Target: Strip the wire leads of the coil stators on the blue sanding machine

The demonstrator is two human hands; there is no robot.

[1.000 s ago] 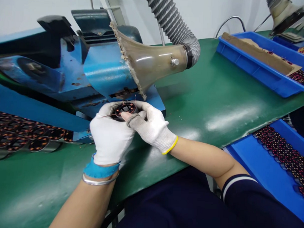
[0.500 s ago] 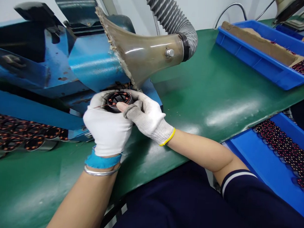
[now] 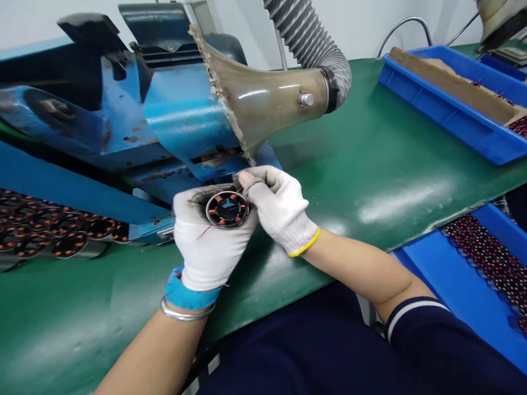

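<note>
My left hand point(image 3: 205, 241), in a white glove with a blue cuff, is closed around a round stator point(image 3: 227, 208) with copper windings, its face turned toward me. My right hand point(image 3: 280, 207), in a white glove with a yellow cuff, pinches at the stator's upper right edge, where thin copper wire ends stick out. Both hands are just below the mouth of the brownish extraction funnel point(image 3: 258, 99) on the blue machine point(image 3: 162, 113).
A row of several wound stators point(image 3: 50, 236) lies at the left on the green bench point(image 3: 377, 167). A blue tray with cardboard point(image 3: 457, 106) stands at the back right. Another blue tray of stators point(image 3: 494, 269) sits low at the right. A corrugated hose point(image 3: 304, 32) feeds the funnel.
The hands drew the stator down and away from the machine's slot and tilted its face toward me. The right fingers shifted to its upper right edge.
</note>
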